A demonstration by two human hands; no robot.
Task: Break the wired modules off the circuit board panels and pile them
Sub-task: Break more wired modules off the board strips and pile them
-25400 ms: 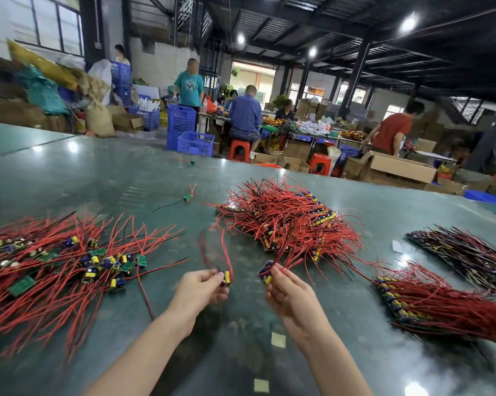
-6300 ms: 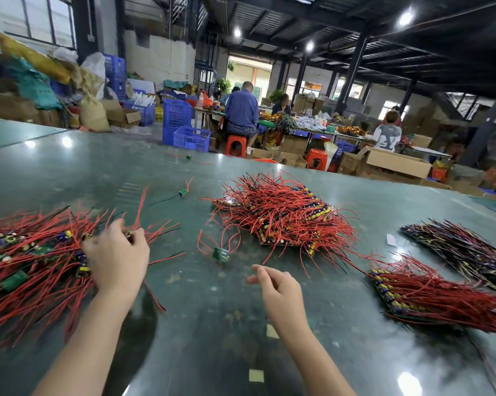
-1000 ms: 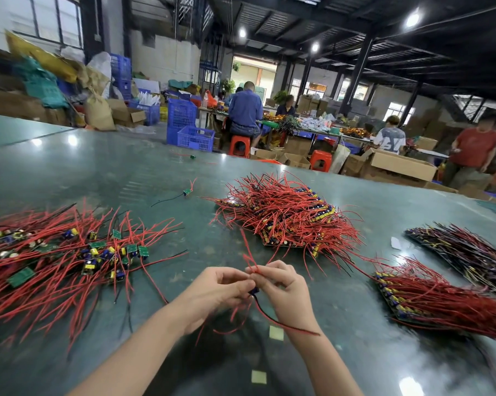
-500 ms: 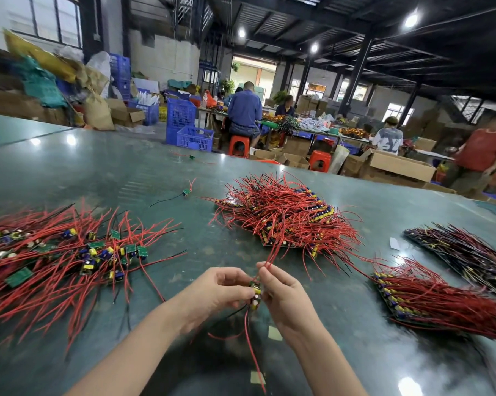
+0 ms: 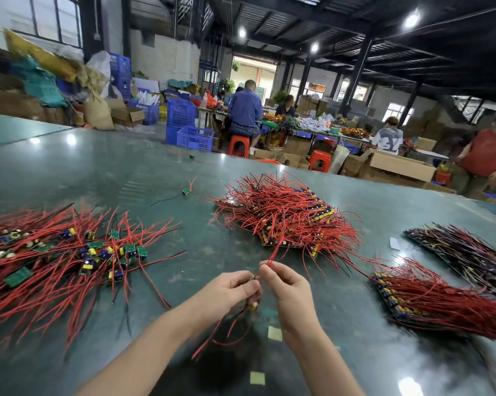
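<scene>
Both my hands meet low in the middle of the dark green table (image 5: 127,172). My left hand (image 5: 227,292) and my right hand (image 5: 291,292) pinch a small strip of wired modules (image 5: 254,304) between them; most of it is hidden by my fingers. Its red wires (image 5: 272,254) stick up past my right fingertips and others trail down toward me. A pile of separated modules (image 5: 69,261) with green boards and red wires lies at the left. Stacked panels (image 5: 286,215) bristling with red wires sit just beyond my hands.
Two more panel stacks lie at the right, one red-wired (image 5: 441,298), one darker (image 5: 466,252). A stray module (image 5: 186,192) rests mid-table. Small yellow tape squares (image 5: 274,333) mark the table near me. People work at benches beyond the far edge.
The strip between my fingers has turned: its wires that hung down toward me now point up past my right fingertips. My hands stay together in the same spot.
</scene>
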